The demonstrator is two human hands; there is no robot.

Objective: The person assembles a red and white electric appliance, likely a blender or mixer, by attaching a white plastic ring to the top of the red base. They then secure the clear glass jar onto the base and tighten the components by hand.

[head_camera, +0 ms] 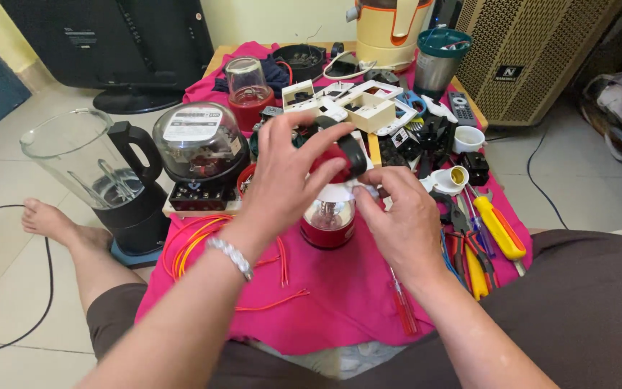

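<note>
A small red lantern lamp [329, 220] with a clear middle and a shiny reflector stands on the pink cloth [340, 302] in front of me. My left hand [286, 169] grips its red and black top, fingers curled over it. At the white collar just under that top, my right hand [397, 216] pinches the lamp with thumb and fingertips. A beaded bracelet is on my left wrist.
A glass blender jug on a black base [102, 180] and a round electric meter [199, 148] stand left. Orange wires [196, 241] lie on the cloth. Pliers and yellow-handled tools [487, 238] lie right, a red screwdriver [403, 310] near my right wrist. White switch frames [368, 108] lie behind.
</note>
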